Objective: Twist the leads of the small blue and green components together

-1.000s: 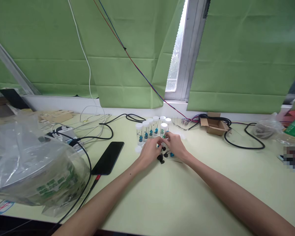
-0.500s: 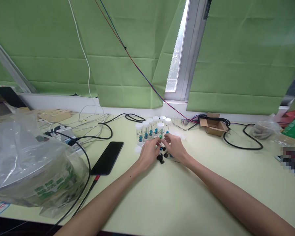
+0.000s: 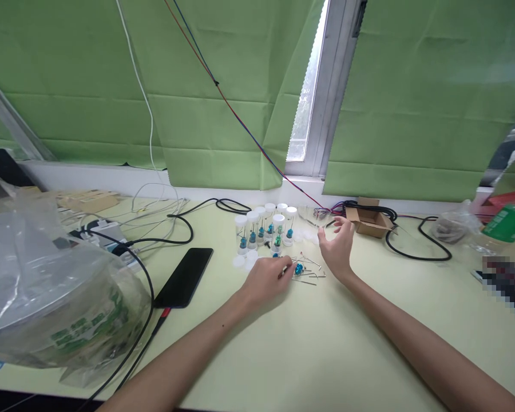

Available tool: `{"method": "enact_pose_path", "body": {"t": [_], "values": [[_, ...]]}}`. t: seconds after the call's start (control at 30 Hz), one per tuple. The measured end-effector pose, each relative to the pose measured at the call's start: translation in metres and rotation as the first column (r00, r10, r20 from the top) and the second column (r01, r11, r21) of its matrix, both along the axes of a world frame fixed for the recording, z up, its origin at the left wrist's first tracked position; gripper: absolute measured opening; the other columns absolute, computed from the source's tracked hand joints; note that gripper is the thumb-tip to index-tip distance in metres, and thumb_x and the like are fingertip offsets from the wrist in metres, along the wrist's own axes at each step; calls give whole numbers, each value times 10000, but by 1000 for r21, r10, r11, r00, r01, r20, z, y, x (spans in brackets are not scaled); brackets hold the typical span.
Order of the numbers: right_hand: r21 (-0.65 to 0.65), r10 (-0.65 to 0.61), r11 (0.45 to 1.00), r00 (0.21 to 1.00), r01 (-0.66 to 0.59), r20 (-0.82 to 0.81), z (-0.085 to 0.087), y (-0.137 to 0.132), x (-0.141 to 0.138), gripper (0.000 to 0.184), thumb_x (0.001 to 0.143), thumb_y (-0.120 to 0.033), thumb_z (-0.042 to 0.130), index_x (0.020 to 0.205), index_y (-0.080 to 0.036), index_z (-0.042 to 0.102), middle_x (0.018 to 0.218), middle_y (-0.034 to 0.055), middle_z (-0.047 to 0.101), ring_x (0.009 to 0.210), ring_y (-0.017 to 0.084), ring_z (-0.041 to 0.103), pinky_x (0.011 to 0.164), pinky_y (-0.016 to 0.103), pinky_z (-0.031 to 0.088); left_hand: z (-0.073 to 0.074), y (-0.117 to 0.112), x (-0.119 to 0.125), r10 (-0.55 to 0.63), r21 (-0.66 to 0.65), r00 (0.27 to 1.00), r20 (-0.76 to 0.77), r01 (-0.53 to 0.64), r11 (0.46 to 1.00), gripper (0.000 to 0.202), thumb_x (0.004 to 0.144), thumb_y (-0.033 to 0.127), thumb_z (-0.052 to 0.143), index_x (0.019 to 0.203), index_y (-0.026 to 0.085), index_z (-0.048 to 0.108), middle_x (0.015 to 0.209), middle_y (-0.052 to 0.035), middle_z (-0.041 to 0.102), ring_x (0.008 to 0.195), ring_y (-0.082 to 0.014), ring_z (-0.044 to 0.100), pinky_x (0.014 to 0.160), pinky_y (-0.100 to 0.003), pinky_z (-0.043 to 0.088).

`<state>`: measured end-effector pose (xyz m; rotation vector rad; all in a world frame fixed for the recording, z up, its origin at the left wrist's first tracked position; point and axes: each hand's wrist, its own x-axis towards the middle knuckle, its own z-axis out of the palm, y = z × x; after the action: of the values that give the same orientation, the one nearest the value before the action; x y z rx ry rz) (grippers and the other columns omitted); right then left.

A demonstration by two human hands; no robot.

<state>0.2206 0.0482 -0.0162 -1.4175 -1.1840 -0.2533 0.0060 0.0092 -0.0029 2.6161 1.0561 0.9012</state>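
Note:
My left hand point(image 3: 268, 280) rests low over the table with its fingers curled together. A small dark piece point(image 3: 284, 271) shows at its fingertips, too small to name. Just right of these fingertips lie several thin metal pins point(image 3: 311, 274) and a small blue piece point(image 3: 299, 268). My right hand point(image 3: 338, 247) is raised over the table, thumb and fingers apart, holding nothing visible. Ahead of my left hand stand several clear vials point(image 3: 252, 232) with white caps and blue pieces inside; the nearest vial point(image 3: 277, 236) has a green piece. Flat translucent discs point(image 3: 239, 261) lie beside them.
A black phone point(image 3: 184, 277) lies left of my left forearm, with a cable point(image 3: 153, 332) beside it. Farther left is a large plastic bag point(image 3: 68, 297). An open cardboard box point(image 3: 371, 223) and black cables point(image 3: 433, 257) sit behind my right hand. A green-labelled bottle point(image 3: 506, 223) stands far right.
My hands were together before the vials. My right hand has moved right and opened; my left has come slightly nearer me. Loose pins now show, and the black pieces below the hands are no longer visible.

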Motion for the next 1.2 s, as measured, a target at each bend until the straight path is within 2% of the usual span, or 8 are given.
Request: {"method": "enact_pose_path", "body": {"t": [0.13, 0.27, 0.53, 0.73, 0.87, 0.97, 1.07, 1.2], "values": [[-88, 33, 995, 995, -41, -95, -8, 14, 10, 524, 706, -339, 643, 1165, -168, 456, 1079, 126, 577, 960, 274, 541, 896, 436, 426, -5, -13, 6, -173, 100, 978, -118, 185, 978, 355, 975, 290, 387, 661, 189, 518, 517, 22, 467, 461, -109, 418, 511, -262, 273], [-204, 107, 969, 982, -139, -158, -16, 28, 18, 591, 677, -331, 641, 1207, -201, 415, 1034, 92, 667, 1025, 290, 590, 923, 443, 411, -11, -22, 9, -256, 133, 957, -135, 274, 953, 376, 965, 271, 394, 600, 191, 440, 466, 37, 373, 417, -99, 354, 472, -268, 240], [-242, 208, 942, 971, -231, -118, -27, 24, 23, 332, 728, -410, 610, 965, -201, 510, 915, 80, 682, 819, 250, 612, 808, 409, 461, -10, -30, 11, -312, 114, 947, -70, 319, 941, 424, 951, 272, 427, 539, 188, 374, 425, 58, 223, 380, -84, 227, 441, -268, 182], [-215, 233, 946, 970, -243, -73, -13, -11, 11, 274, 813, -453, 593, 899, -200, 535, 912, 76, 661, 851, 249, 594, 807, 403, 457, -11, -36, 12, -361, 105, 930, -69, 367, 924, 414, 957, 270, 426, 552, 184, 419, 422, 54, 282, 387, -82, 278, 443, -269, 198], [-99, 271, 957, 962, -273, -34, 1, -54, -12, 270, 900, -416, 560, 1070, -209, 526, 979, 74, 644, 931, 243, 590, 857, 406, 455, -10, -38, 13, -329, 211, 944, -5, 323, 923, 297, 969, 278, 433, 710, 178, 538, 549, 27, 479, 460, -87, 391, 445, -262, 224], [-85, 361, 929, 933, -359, 1, -1, -84, -27, 200, 916, -383, 563, 1027, -222, 525, 976, 74, 624, 910, 231, 586, 839, 387, 468, -8, -37, 13, -250, 281, 952, 174, 196, 940, 209, 976, 269, 423, 843, 174, 554, 648, 8, 551, 503, -89, 446, 453, -249, 256], [-143, 472, 874, 881, -464, 24, -9, -101, -36, 182, 922, -338, 560, 1067, -237, 520, 915, 55, 620, 806, 210, 569, 741, 354, 490, -7, -35, 11, -188, 250, 923, 336, 105, 963, 166, 980, 254, 392, 901, 177, 516, 659, 11, 543, 508, -90, 454, 476, -235, 304], [-251, 604, 777, 796, -578, 35, -16, -105, -38, 213, 905, -323, 578, 1093, -248, 512, 842, 24, 624, 688, 187, 543, 660, 329, 502, -6, -30, 9, -153, 223, 912, 382, 69, 972, 182, 988, 216, 345, 897, 185, 500, 706, -2, 551, 550, -95, 475, 520, -233, 343]]}}
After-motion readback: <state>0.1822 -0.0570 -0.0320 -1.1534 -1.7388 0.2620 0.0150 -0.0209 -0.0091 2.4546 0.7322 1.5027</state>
